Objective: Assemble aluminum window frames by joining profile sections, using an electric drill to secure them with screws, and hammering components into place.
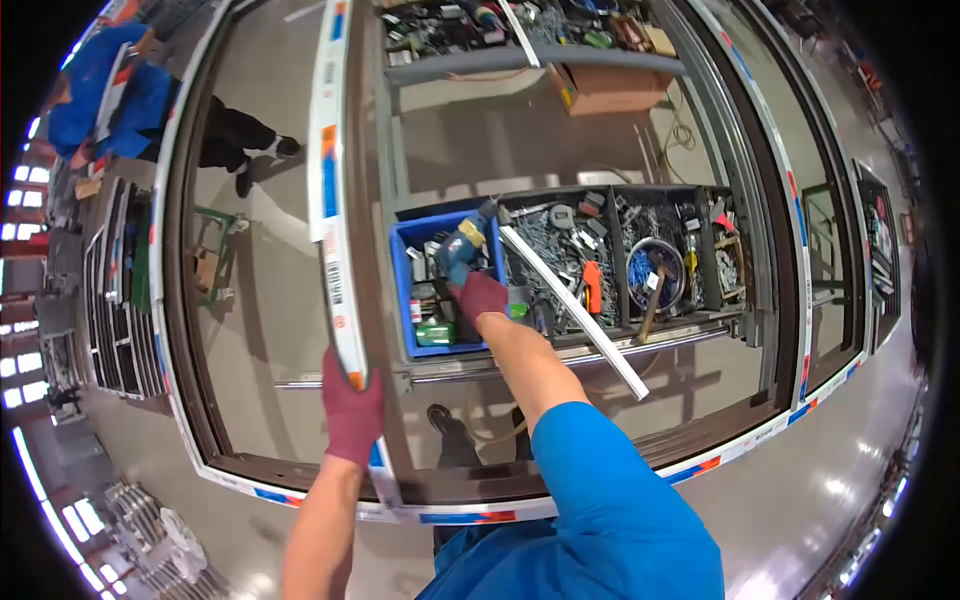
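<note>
My left hand (352, 412), in a maroon glove, is closed round the lower part of a long brown frame bar (332, 185) faced with white film. My right hand (482, 298), gloved alike, reaches over a blue bin (402, 300) and grips the handle of a teal cordless drill (462, 245). The drill's nose points away from me, toward the bin's far edge. Small boxes and a green item (434, 333) lie in the bin. My right fingers are partly hidden behind the glove's back.
A large brown frame (290, 478) surrounds the cart. Right of the bin, compartments hold screws, an orange-handled tool (592, 285), a round tub (676, 292) and a hammer (652, 305). A white strip (575, 310) lies across them. A cardboard box (615, 92) sits farther off; a person in blue (95, 85) stands far left.
</note>
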A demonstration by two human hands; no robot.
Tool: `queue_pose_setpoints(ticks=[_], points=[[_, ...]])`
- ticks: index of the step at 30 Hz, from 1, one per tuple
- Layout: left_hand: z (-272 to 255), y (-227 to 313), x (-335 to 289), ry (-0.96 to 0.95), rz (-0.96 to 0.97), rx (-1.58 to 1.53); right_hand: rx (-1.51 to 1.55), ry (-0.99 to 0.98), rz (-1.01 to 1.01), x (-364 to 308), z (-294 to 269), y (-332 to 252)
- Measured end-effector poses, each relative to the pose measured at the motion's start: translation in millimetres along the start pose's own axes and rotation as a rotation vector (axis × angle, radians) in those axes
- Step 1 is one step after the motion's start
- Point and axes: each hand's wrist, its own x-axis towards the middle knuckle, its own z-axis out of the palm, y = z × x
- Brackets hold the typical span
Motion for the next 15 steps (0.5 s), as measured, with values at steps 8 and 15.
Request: queue_pose_setpoints(ticks=[8, 15], points=[[-4.1, 20.5, 9.3, -0.149, -0.233, -0.088, 0.012, -0.158, -0.133, 15.8, -26.5, 49.2], [-5.2, 18.8, 3.2, -0.056, -0.109, 0.073, 0.279, 0.311, -0.076, 1.4, -144.7, 203.6]])
